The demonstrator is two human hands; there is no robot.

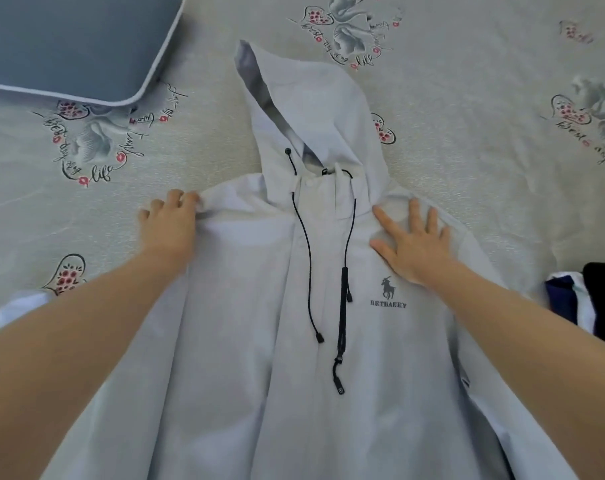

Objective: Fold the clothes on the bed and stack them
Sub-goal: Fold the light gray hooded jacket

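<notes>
A pale lilac hooded jacket (259,341) lies front up on the bed, hood pointing away from me, with black drawcords and a small dark horse logo on its chest. My left hand (171,225) grips a bunch of fabric at the jacket's left shoulder, fingers curled over the fold. On the right shoulder, beside the hood's base, my right hand (413,242) presses flat with the fingers spread. The jacket's lower hem runs out of view at the bottom.
The bed sheet (467,133) is light grey with flower and heart prints. A blue pillow (69,43) lies at the far left corner. Dark navy, white and black clothes (585,299) lie at the right edge.
</notes>
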